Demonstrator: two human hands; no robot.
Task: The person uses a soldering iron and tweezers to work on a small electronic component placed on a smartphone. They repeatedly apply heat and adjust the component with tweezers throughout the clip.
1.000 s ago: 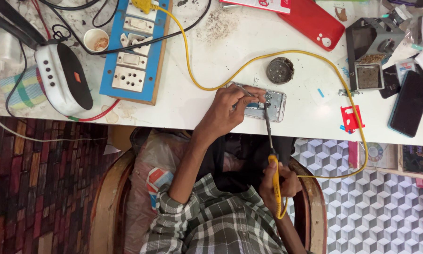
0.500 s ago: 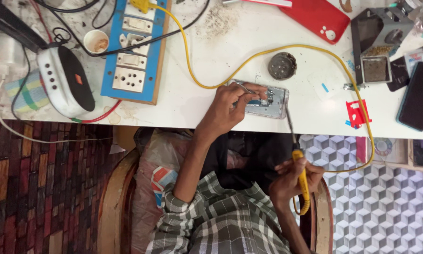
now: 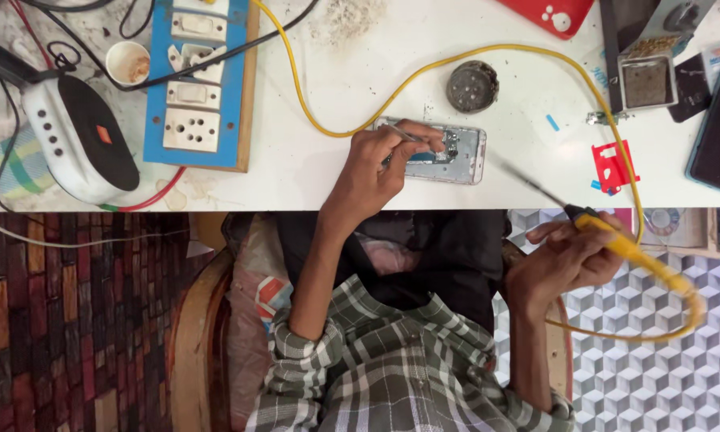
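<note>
On the far left of the white table (image 3: 320, 172) I see a white and black speaker (image 3: 80, 140) lying on its side, with a small cup (image 3: 127, 62) just above it and a blue switchboard (image 3: 200, 80) with white sockets beside that. Moving along, my left hand (image 3: 372, 172) is closed around thin tweezers (image 3: 408, 136), pinching them between thumb and fingers, and their tip sits on the opened phone (image 3: 448, 152) that lies flat near the table's front edge. A yellow cable (image 3: 424, 80) loops across the table above the phone, passing just beside a round dark tin (image 3: 472, 86). Further on, a small red bracket (image 3: 614, 166) rests on the table, a metal tray (image 3: 646, 80) stands above it, and a dark phone (image 3: 718, 132) lies at the far edge. My right hand (image 3: 564, 260) is off the table, below its front edge, wrapped around the yellow handle of a soldering iron (image 3: 608, 236); the iron's dark tip points up towards the opened phone but stays well apart from it.
</note>
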